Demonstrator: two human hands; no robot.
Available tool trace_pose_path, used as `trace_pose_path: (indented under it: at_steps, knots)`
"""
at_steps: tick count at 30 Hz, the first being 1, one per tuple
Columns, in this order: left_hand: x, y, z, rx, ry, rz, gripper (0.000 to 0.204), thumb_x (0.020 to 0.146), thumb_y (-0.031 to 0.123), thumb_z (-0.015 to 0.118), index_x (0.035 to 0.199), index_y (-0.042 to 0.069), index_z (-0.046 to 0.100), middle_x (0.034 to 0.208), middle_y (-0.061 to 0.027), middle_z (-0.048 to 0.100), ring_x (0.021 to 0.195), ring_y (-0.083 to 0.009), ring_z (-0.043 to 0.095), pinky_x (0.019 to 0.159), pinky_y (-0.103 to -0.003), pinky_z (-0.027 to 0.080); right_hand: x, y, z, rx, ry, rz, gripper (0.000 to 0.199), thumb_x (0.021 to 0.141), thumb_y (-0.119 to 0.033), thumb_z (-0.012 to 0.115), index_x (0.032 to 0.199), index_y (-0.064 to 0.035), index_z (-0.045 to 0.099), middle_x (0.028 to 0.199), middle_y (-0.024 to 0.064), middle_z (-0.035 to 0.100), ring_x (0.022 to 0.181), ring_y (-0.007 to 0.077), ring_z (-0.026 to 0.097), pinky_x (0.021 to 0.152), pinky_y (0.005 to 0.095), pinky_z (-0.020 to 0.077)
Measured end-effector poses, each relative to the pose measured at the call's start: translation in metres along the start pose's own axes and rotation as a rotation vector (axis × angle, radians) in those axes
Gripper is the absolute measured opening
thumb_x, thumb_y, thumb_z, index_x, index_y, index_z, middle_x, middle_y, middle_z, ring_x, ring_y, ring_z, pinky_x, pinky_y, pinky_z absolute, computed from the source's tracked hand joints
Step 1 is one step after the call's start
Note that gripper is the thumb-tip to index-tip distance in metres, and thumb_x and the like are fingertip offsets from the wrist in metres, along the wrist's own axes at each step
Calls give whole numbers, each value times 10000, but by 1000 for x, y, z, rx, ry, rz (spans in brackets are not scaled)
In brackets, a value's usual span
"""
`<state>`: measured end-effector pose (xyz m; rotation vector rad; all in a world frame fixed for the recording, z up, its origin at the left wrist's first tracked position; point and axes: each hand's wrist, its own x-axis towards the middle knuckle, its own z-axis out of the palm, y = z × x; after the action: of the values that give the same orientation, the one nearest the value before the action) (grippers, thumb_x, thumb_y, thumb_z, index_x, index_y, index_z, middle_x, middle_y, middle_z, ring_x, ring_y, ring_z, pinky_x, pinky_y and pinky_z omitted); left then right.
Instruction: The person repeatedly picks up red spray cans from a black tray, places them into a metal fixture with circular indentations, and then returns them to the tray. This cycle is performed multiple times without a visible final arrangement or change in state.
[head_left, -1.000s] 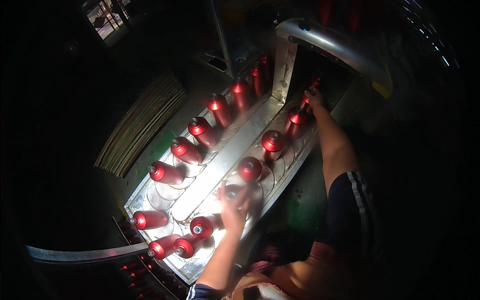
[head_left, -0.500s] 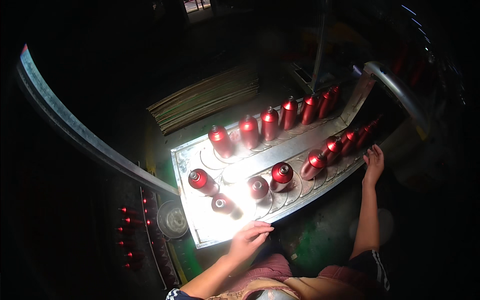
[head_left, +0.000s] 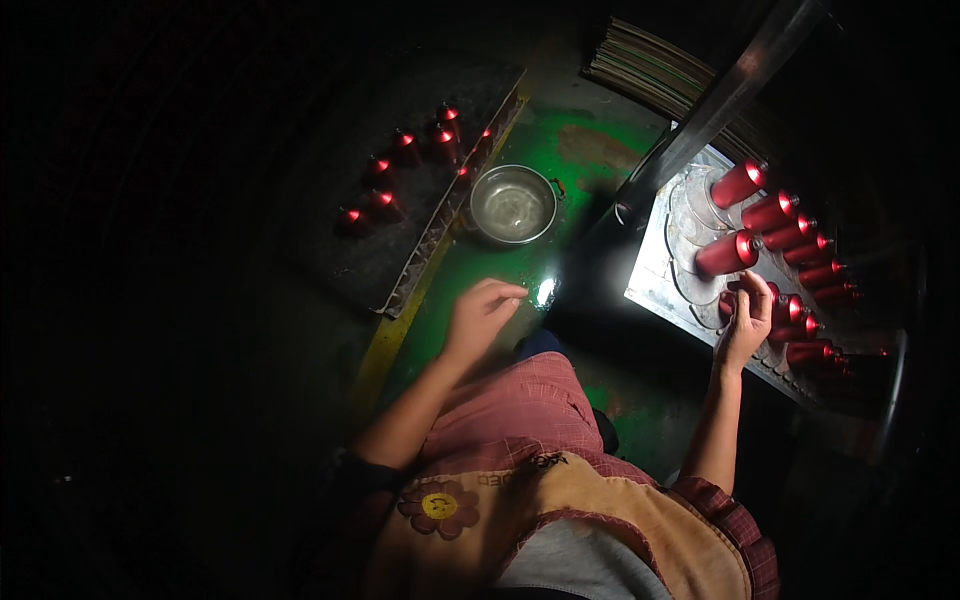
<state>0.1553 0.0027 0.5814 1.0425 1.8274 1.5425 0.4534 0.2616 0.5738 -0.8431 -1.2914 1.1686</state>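
Red metal cylinders lie in two rows on a shiny metal tray at the right. My right hand rests on the tray's near row, its fingers curled around one red cylinder. My left hand hovers over the green floor in front of my knee. Its fingers are loosely bent and hold nothing. It is nearest to a round metal bowl.
More red cylinders stand on a dark board on the floor at the upper left, past a yellow stripe. A slanted metal bar crosses above the tray. A stack of thin sheets lies at the top right.
The view has swung to the left. My left hand has left the tray and now hangs over the floor near the bowl. My right hand has moved onto a cylinder at the tray's near end.
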Motion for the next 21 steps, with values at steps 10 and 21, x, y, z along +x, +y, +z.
trace_pose_path:
  at_steps: [10, 21]
  knots:
    - [7, -156, -228, 25, 497, -420, 286, 867, 21, 648, 1149, 25, 695, 1021, -46, 707, 870, -109, 643, 802, -253, 506, -31, 110, 332, -218, -902, 192, 344, 893, 10, 626, 1228, -66, 641, 1170, 47, 572, 1022, 122, 581, 830, 258, 510]
    - [162, -384, -383, 834, 417, -413, 780, 750, 218, 776, 1462, 230, 457, 1594, -243, 164, 1456, -403, 237, 1152, -515, 280, -101, 338, 683, -578, -1607, -241, 716, 739, -186, 770, 1383, -384, 528, 1594, 203, 123, 1383, 429, 286, 1111, 435, 365]
